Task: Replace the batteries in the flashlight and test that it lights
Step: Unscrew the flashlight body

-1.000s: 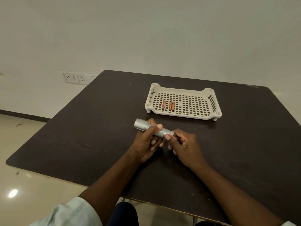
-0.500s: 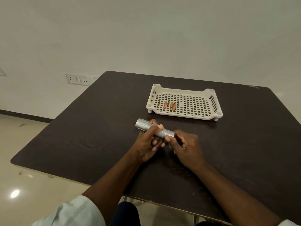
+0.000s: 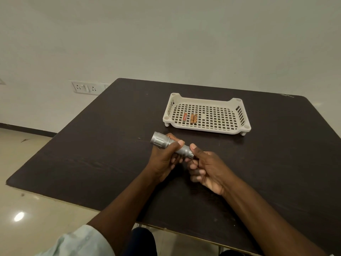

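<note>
A silver flashlight (image 3: 162, 142) is held just above the dark table (image 3: 92, 156), its wide head pointing left and away. My left hand (image 3: 164, 159) grips its barrel, thumb laid along the top. My right hand (image 3: 208, 170) pinches the tail end (image 3: 188, 153) between thumb and curled fingers. Three small orange batteries (image 3: 191, 118) lie side by side in the left part of a cream slotted tray (image 3: 239, 131) beyond the hands.
The tray stands at the far middle of the table, well apart from my hands. A wall socket panel (image 3: 86, 88) sits on the wall at the left. Tiled floor (image 3: 27, 209) lies beyond the table's left edge.
The right hand has shifted on the tail end, its thumb now on top and its palm turned more upward. The left hand keeps its grip; the flashlight has barely moved.
</note>
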